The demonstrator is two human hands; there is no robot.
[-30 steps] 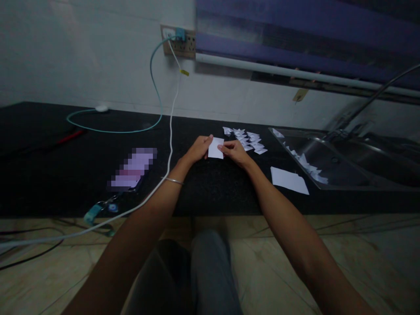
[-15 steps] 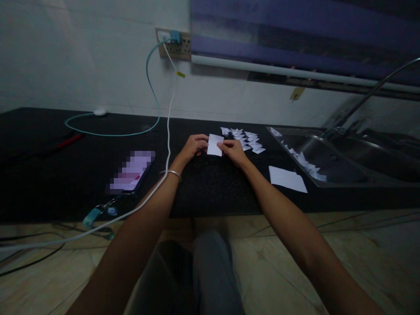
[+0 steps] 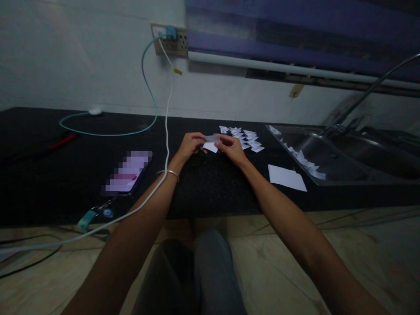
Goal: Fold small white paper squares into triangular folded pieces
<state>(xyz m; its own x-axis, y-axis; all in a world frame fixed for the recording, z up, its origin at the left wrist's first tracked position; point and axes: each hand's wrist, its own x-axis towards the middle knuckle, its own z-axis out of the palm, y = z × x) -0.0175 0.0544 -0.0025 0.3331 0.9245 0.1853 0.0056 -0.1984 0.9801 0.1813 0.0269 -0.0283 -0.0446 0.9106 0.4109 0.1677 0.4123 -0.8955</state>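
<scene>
White paper point(image 3: 210, 147), bent; right hand point(image 3: 234, 149), fingers clamped on its right side; left hand point(image 3: 190, 145) opposite, finger closure unclear; squared edges advisable.

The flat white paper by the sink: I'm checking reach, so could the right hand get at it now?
Probably yes: nothing covers or blocks the flat white paper, though the right hand is busy holding the small sheet.
</scene>
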